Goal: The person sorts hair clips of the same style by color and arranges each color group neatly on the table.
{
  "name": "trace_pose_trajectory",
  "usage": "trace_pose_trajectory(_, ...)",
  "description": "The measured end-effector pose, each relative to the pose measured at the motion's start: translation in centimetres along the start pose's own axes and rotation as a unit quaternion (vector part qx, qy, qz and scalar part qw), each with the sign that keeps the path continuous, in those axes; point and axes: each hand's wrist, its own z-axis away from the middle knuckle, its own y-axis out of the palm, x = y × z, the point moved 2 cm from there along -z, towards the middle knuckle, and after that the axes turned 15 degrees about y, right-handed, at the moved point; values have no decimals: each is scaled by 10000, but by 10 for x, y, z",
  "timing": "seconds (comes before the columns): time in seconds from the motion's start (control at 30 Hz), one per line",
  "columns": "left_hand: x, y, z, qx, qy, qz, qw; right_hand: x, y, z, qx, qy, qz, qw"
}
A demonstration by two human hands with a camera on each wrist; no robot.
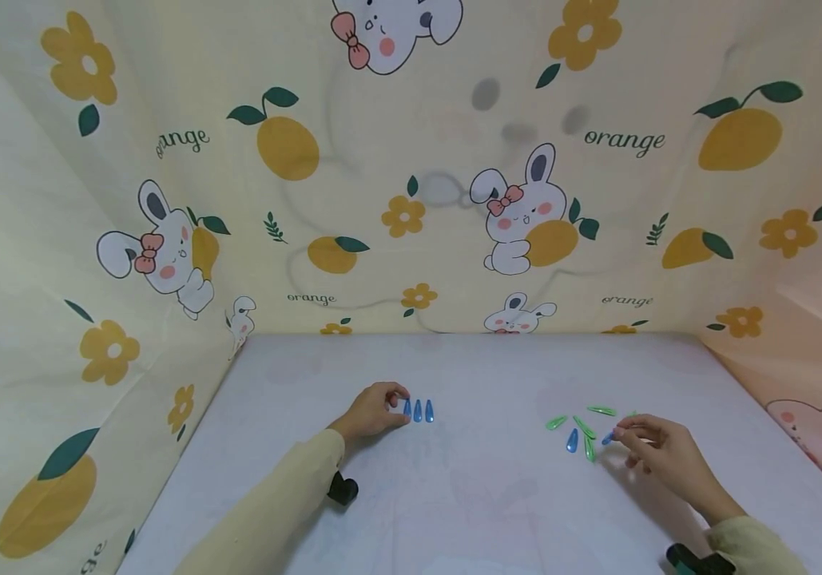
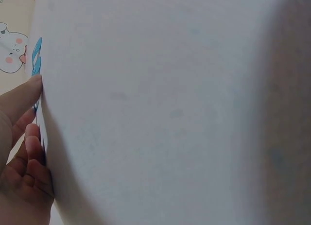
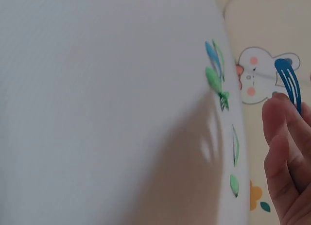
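A cream cloth backdrop (image 1: pixel 375 152) printed with rabbits, flowers and oranges stands behind and to both sides of a white-covered bench (image 1: pixel 454 503). The relation that seems to count most runs across this bench: the held blue clip (image 1: pixel 608 438) is well to the right of a short row of blue clips, whose right end is the third blue clip (image 1: pixel 430 411). In the row, the leftmost blue clip (image 1: pixel 407 410), the middle blue clip (image 1: pixel 418 411) and the third lie side by side with small gaps, long axes roughly parallel and running away from the person, narrow ends farthest off.

The left hand (image 1: pixel 373 413) is the nearer to the row; its thumb and forefinger pinch the leftmost clip by its two ends. The right hand (image 1: pixel 664 457) pinches the held clip between thumb and fingers above the bench; in the head view that clip slants, and in the right wrist view its broad end sticks out beyond the fingertips.

The loose blue clip (image 1: pixel 572 441) lies just left of the right hand, its long axis pointing mostly away from the person, among scattered green clips (image 1: pixel 584 428) set at differing angles.
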Motion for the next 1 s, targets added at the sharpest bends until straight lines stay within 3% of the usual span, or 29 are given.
trace_pose_trajectory(0.13,1,0,0,-16,39,-10,10000,5,3,-3,-4,48,-117,9999)
trace_pose_trajectory(0.63,0,2,1,-22,-77,52,10000,33,29,-15,551,-725,-549,9943)
trace_pose_trajectory(1.0,-1,-1,-1,-33,49,-6,10000,57,59,-32,852,-713,-718,9912)
